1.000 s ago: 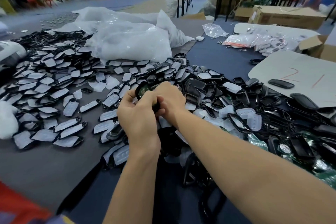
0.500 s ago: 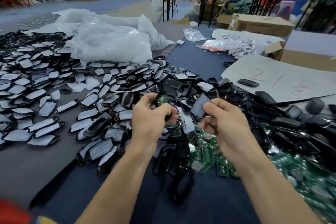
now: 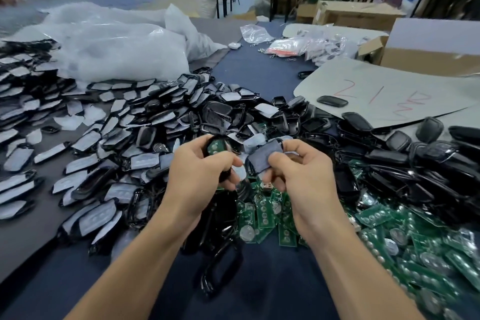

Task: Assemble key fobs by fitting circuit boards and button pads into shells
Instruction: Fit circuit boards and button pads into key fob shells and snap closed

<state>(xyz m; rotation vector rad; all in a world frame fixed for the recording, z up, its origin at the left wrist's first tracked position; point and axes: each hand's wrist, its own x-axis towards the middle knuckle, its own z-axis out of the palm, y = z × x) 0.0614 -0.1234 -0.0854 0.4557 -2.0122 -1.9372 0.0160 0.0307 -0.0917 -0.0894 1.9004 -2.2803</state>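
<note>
- The left hand grasps a black shell with a green circuit board inside.
- The right hand pinches a grey button pad just beside it.

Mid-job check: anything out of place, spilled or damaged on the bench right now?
Nothing looks damaged. The left hand holds a shell with a green board inside; the right hand pinches a grey pad. Only a lone black shell lies on the cardboard sheet, apart from the heaps.
</note>
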